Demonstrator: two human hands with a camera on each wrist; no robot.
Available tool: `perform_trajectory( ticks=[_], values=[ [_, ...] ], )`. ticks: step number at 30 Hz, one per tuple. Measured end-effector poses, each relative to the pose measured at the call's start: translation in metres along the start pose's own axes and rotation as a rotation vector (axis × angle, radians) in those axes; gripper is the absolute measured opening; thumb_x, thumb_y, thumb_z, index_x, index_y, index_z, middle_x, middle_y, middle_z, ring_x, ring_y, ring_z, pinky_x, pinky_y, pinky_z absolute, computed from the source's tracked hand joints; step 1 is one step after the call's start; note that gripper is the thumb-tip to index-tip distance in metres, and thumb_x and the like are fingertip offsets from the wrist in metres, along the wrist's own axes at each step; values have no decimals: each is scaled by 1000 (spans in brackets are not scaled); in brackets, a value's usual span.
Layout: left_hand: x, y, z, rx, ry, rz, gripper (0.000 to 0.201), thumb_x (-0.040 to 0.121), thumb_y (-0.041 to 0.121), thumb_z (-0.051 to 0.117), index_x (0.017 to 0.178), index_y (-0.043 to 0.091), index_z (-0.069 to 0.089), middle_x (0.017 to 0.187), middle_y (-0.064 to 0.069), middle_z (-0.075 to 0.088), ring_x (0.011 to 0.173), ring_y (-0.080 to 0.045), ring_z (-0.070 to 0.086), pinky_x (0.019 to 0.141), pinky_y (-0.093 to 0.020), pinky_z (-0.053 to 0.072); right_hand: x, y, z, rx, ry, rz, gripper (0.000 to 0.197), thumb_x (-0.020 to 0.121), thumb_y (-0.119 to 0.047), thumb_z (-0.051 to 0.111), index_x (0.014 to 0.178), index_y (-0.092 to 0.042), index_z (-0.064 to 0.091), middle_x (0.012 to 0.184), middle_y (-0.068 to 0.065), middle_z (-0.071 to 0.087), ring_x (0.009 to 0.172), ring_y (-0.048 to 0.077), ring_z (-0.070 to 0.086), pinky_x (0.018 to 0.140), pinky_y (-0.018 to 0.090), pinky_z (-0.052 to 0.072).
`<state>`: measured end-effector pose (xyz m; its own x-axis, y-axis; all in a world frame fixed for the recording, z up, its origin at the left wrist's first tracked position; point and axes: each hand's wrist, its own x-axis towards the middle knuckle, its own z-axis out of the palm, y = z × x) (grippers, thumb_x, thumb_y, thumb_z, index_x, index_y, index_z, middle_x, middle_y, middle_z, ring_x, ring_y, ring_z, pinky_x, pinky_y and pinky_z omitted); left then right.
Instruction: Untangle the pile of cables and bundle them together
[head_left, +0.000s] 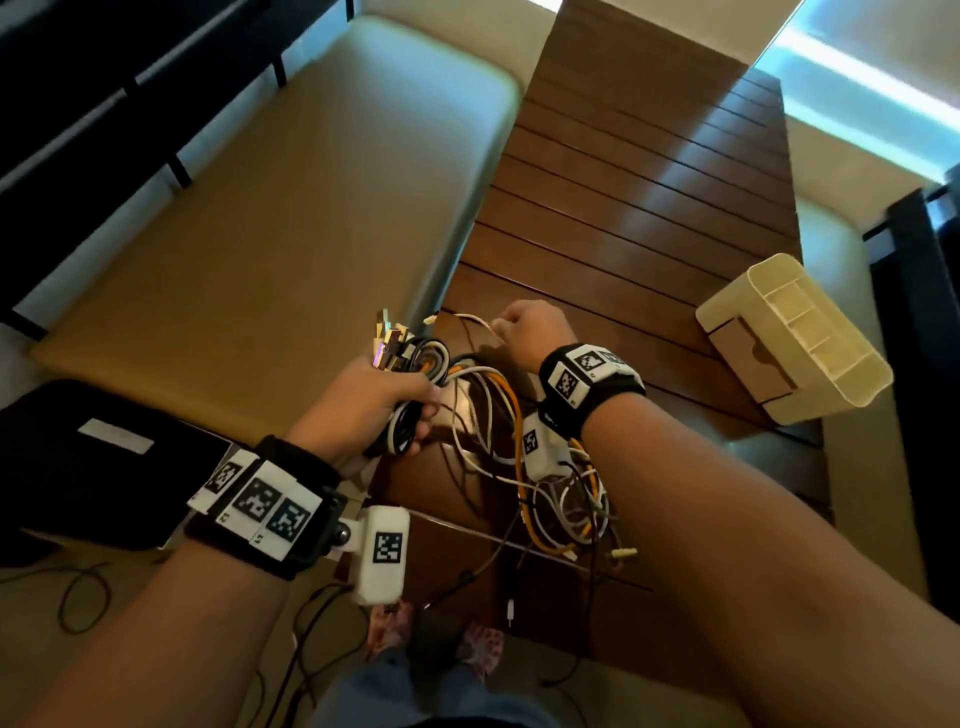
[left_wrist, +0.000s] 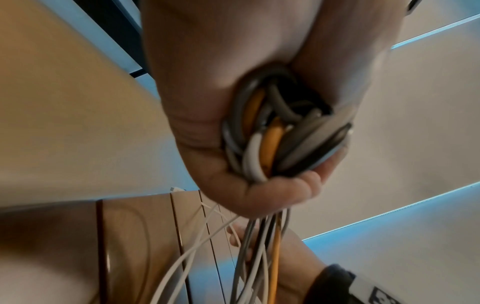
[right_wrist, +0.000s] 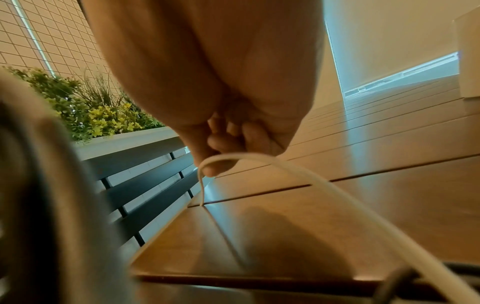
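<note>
Left hand (head_left: 371, 400) gripped a partly gathered cable bundle (head_left: 415, 364), right hand (head_left: 530, 332) pinched one white cable (head_left: 470, 318); loose tangle (head_left: 561, 499) remained on bench (head_left: 649, 218), bundling judged incomplete.

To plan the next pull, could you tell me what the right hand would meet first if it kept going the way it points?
Probably nothing: beyond the right hand, only bare wooden table; depth is uncertain.

No readable text or labels

A dark slatted wooden table (head_left: 649, 171) stands between cream cushioned benches (head_left: 291, 218), with a planter (right_wrist: 103, 115) behind.
</note>
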<state>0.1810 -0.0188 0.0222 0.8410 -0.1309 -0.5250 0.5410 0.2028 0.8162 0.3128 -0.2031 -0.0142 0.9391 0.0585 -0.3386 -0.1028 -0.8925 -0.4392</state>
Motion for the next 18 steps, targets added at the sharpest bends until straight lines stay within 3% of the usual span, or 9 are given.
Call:
perform_trajectory(
  ticks=[3,5,8,10,13,17,18],
  values=[
    [4,-1,1,-39,-11,14,13,79,1,64,70,6,57,63,-12,52,49,-22,49,44,-26,43,4,-17,1,-42,-64,-51,27,99,-32,54,100,-11,71,99,8,69,95,25,63,77,31,48],
    [5,-1,-1,-66,-17,23,10,74,6,66,70,6,57,62,-12,52,49,-21,49,43,-26,43,7,-26,2,-79,-144,-26,36,100,-37,50,104,-6,70,99,11,67,88,24,58,73,29,40],
    [6,-4,-6,-91,-11,27,14,70,11,67,76,4,57,62,-10,54,49,-20,51,43,-27,44,12,-36,0,-160,-214,-54,37,101,-34,49,113,-5,68,114,14,67,91,24,58,76,30,41],
    [5,-8,-11,-112,8,34,17,68,13,68,77,4,57,62,-10,55,48,-19,51,43,-27,44,14,-45,1,-134,-157,-149,32,102,-30,50,108,-7,71,111,13,69,99,26,63,85,35,49],
    [0,-13,-19,-139,35,51,11,76,8,67,71,4,58,61,-11,54,48,-20,51,44,-26,43,11,-64,7,55,-97,-260,27,100,-28,53,101,-10,73,99,6,71,93,22,64,89,40,51],
    [-8,-14,-30,-171,59,65,15,79,9,66,65,7,59,62,-9,53,49,-19,51,46,-27,42,1,-88,6,194,-179,-339,23,102,-30,51,96,-20,71,102,-3,72,94,8,61,76,14,41],
    [-9,-12,-33,-166,71,74,17,81,7,65,64,7,59,62,-9,53,50,-19,51,46,-27,43,-2,-89,4,198,-191,-350,23,102,-31,52,91,-23,71,103,-4,73,95,6,61,77,13,39]
  ],
)
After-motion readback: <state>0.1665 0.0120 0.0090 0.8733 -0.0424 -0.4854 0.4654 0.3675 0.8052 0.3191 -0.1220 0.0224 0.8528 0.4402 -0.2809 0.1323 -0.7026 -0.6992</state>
